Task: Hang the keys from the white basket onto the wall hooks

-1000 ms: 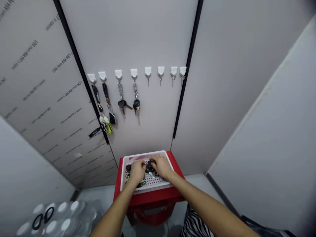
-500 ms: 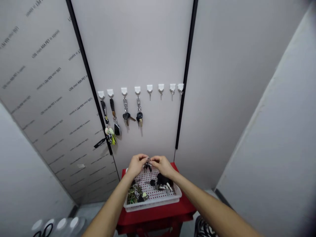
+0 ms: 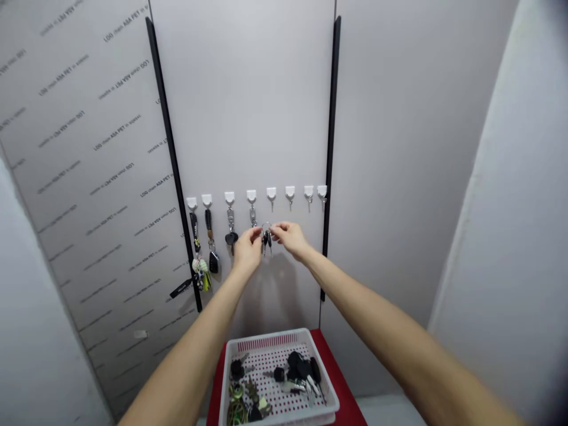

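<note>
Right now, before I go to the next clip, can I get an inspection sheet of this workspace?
Surface: red table bearing a white basket.
Job's things: key ring held just below the fifth hook, not yet hung.
Clutter: loose keys in the white basket; hung keys left of the hands.
Grips: left hand and right hand both pinch the key ring.
Cables: nothing seen.
Surroundings: grey wall with black strips; printed film on the left panel.
</note>
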A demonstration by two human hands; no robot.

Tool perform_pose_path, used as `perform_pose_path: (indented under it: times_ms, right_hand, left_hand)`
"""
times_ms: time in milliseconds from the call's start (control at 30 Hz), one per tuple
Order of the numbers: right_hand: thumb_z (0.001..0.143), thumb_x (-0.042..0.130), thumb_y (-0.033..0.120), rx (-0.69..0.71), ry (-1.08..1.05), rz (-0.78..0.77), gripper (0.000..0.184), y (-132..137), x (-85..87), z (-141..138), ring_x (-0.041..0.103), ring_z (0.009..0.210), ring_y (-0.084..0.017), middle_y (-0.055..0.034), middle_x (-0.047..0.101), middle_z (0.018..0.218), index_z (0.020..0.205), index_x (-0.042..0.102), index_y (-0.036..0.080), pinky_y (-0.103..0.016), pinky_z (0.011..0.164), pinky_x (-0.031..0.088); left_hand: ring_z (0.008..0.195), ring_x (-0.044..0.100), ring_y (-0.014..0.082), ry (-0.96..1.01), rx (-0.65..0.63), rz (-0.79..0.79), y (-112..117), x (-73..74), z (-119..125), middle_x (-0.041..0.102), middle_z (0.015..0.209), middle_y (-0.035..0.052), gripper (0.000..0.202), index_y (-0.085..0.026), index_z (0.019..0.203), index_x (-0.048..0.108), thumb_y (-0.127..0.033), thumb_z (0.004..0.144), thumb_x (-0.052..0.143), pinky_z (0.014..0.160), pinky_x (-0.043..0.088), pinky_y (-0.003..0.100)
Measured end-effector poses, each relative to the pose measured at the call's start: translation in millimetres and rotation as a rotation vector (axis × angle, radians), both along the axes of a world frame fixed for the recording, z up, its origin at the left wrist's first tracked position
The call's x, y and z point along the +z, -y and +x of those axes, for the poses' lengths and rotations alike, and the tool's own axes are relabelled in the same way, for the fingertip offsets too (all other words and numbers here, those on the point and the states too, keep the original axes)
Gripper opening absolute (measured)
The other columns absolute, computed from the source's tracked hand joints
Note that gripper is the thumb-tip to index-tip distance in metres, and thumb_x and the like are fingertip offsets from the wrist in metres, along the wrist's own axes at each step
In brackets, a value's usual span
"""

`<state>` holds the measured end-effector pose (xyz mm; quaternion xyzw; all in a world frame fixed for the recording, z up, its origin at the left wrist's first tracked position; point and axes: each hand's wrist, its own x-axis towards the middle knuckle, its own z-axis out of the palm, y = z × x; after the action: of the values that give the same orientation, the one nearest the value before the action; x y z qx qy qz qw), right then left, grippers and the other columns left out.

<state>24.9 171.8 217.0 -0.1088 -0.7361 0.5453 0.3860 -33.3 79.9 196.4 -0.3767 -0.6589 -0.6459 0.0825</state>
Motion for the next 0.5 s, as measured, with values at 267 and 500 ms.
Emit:
perform_pose_path:
  times_ms: [267,500]
  right_hand:
    - [0.061,0.046,0.022,-0.203,-0.032,-0.072,0.010,-24.8,37.3,-23.9,0.048,0.047,-0.005,-0.0005,0.055,0.059,0.059,0.051,0.013,-0.017,0.046,0.036]
    - [0.062,0.045,0.024,-0.262,0.079,0.021,0.016,-36.8,29.0,-32.0,0.049,0.050,-0.007,-0.0042,0.057,0.065,0.064,0.054,0.011,-0.018,0.048,0.037]
  left_hand:
    - [0.088,0.048,0.0138,-0.148,0.088,-0.179,-19.6,40.2,-1.7,0.054,0.096,0.0076,0.033,-0.011,0.096,0.050,-0.009,0.064,0.039,0.080,0.034,0.027]
    - [0.087,0.049,0.0130,-0.130,0.069,-0.216,-19.1,23.6,1.9,0.054,0.097,0.0068,0.033,-0.011,0.096,0.050,-0.007,0.064,0.039,0.080,0.035,0.026]
